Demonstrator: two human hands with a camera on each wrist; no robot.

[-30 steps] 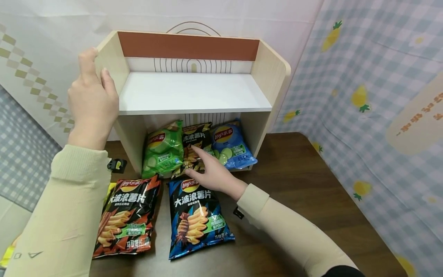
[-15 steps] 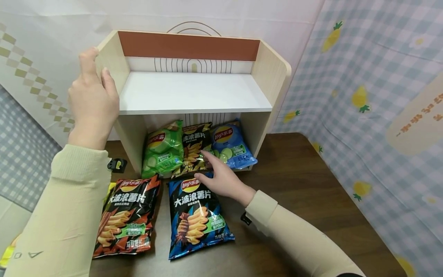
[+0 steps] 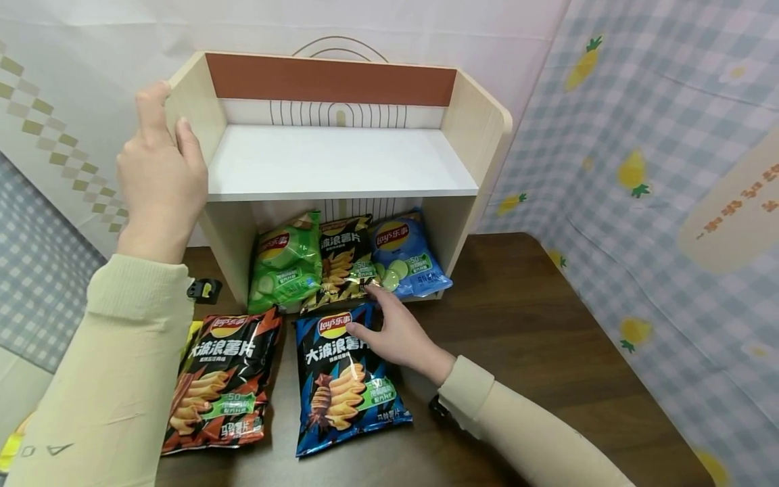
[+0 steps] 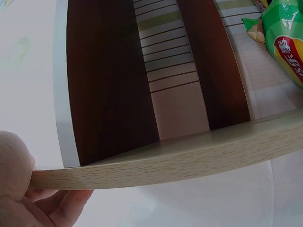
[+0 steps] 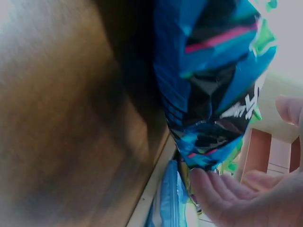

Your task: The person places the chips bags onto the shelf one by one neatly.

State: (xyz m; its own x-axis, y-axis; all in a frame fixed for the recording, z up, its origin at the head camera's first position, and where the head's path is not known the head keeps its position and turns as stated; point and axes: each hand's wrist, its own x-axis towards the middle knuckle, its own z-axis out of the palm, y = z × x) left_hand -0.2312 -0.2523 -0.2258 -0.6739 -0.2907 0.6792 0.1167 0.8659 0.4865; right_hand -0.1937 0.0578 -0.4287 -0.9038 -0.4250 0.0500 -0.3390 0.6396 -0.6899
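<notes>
blk/blu bag (image 3: 341, 389), blk/red bag (image 3: 222, 385), grn bag (image 3: 286, 264), blu/wht checked backdrop (image 3: 688, 95)

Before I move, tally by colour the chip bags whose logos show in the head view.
Green bag: 1
Black-and-gold bag: 1
Light blue bag: 1
Black-and-red bag: 1
Black-and-blue bag: 1
Total: 5

Brown wooden table (image 3: 566, 352) bore shelf unit (image 3: 341, 162), red-black bag (image 3: 225, 379), blue-black bag (image 3: 343, 392) | lower compartment (image 3: 447, 233) held green bag (image 3: 286, 264), black-gold bag (image 3: 341, 264), light-blue bag (image 3: 408, 253)
</notes>
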